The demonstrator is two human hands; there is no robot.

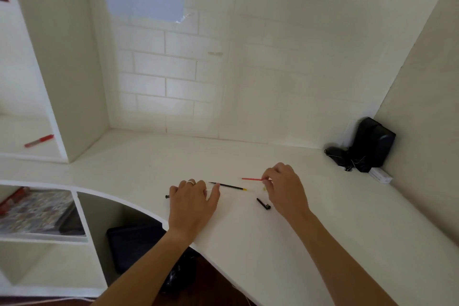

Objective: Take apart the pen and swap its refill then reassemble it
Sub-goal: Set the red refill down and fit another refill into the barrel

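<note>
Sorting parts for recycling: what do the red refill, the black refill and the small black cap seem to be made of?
Red refill: thin plastic tube, probably; uniform matte red. Black refill: likely plastic too, dark and slightly glossy, with a yellowish tip of unclear material. Black cap: apparently moulded plastic, faint sheen.

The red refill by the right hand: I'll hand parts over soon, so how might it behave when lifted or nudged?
The red refill looks very thin and long, so it is probably light and may flex a little. It lies flat on the smooth white desk, so a nudge could well roll or slide it. The right hand pinches one end, which seems enough.
</note>
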